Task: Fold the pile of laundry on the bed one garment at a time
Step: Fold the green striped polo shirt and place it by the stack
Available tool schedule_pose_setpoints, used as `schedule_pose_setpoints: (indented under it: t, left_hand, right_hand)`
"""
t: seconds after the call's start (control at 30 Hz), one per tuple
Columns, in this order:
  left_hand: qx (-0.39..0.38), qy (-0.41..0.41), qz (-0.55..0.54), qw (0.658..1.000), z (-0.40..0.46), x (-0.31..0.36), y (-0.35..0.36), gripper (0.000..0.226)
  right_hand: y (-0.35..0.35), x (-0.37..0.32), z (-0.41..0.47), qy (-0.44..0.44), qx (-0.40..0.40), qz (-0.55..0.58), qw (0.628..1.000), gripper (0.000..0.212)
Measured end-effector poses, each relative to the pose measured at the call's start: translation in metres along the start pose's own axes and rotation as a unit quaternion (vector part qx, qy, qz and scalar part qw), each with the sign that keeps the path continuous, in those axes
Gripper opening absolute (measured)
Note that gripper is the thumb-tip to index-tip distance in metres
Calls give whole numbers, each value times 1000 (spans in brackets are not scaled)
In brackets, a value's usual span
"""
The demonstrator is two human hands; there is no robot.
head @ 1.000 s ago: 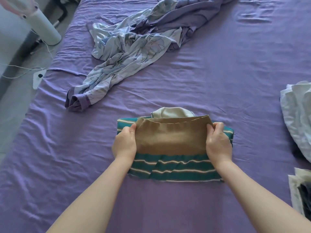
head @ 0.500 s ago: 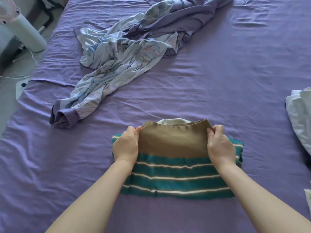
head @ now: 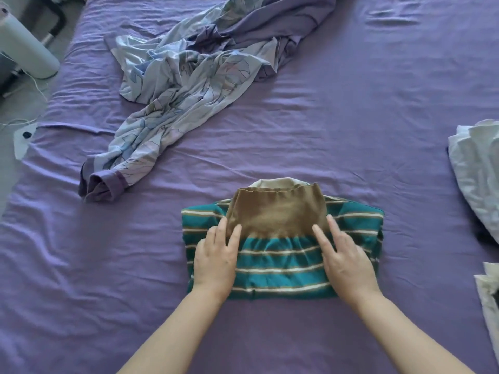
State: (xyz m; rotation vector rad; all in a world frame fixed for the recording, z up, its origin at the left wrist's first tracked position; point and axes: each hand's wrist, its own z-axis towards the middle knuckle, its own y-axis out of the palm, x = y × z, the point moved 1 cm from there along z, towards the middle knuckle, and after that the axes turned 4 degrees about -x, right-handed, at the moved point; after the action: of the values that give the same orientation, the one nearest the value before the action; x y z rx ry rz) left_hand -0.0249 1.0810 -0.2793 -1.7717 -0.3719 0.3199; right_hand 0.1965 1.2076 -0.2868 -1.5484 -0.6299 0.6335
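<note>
While both palms lay flat, fingers spread and gripping nothing, the left hand (head: 214, 261) and right hand (head: 344, 261) pressed the folded striped sweater (head: 280, 268) at lower centre of the purple bed (head: 351, 130).

Purple sheet (head: 351, 109) wrinkled across my bed. Grey floor (head: 16, 103) at my left, white fan base (head: 27, 58), thin cord (head: 37, 87) trailing.

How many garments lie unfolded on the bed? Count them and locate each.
1 clearly: the floral garment crumpled at the far left. White fabric at the right edge is cut off, so it cannot be judged.
</note>
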Motion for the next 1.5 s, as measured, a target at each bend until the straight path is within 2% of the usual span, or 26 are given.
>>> schedule_pose_setpoints:
  t: [0.07, 0.17, 0.3, 0.4, 0.47, 0.57, 0.73, 0.87, 0.93, 1.0, 1.1, 1.2, 1.27, 1.37, 1.43, 1.5]
  left_hand:
    - [12, 42, 32, 999, -18, -3, 1, 75]
    - [29, 80, 85, 993, -41, -10, 6, 69]
    - [39, 139, 109, 984, -64, -22, 15, 42]
    - [12, 160, 107, 981, -71, -29, 20, 48]
    - [22, 187, 107, 976, -72, -32, 20, 43]
    - [49, 236, 100, 965, -67, -35, 14, 36]
    - [33, 237, 114, 964, -65, -52, -3, 47]
    - [18, 210, 155, 965, -69, -69, -12, 50]
    - [13, 202, 170, 964, -71, -56, -13, 48]
    - [-18, 194, 158, 968, -72, -28, -14, 34]
    - [-80, 195, 78, 974, -67, 29, -6, 60]
    - [-154, 202, 38, 966, -61, 82, 10, 63]
    - [-140, 207, 38, 968, -58, 109, 17, 61]
    - [-94, 237, 41, 966, -54, 140, 13, 59]
    - [-75, 276, 43, 957, -49, 161, 9, 58]
    - [-26, 294, 10, 955, -40, 182, 7, 49]
  right_hand:
    - [3, 3, -24, -27, -17, -24, 999, 78]
    - [3, 5, -52, -60, -21, -53, 997, 49]
    - [1, 9, -73, -95, -20, -82, 992, 45]
    - [0, 12, -80, -116, -17, -77, 990, 40]
    - [-6, 14, -80, -129, -10, -72, 989, 32]
    - [-17, 20, -70, -106, -41, -53, 992, 59]
    - [-40, 28, -63, -135, -61, -80, 986, 49]
    - [-47, 40, -71, -111, -82, -70, 988, 60]
    - [-41, 38, -73, -117, -86, -67, 987, 65]
    - [-32, 34, -72, -122, -65, -64, 988, 60]
    - [-20, 23, -66, -139, -46, -51, 988, 38]
    - [-11, 20, -56, -153, -73, -83, 982, 42]
    - [-12, 27, -48, -123, -110, -108, 980, 52]
    - [-21, 44, -34, -127, -61, -142, 980, 29]
    - [-30, 54, -19, -153, -38, -145, 977, 36]
    - [-39, 64, 0, -171, -32, -153, 973, 28]
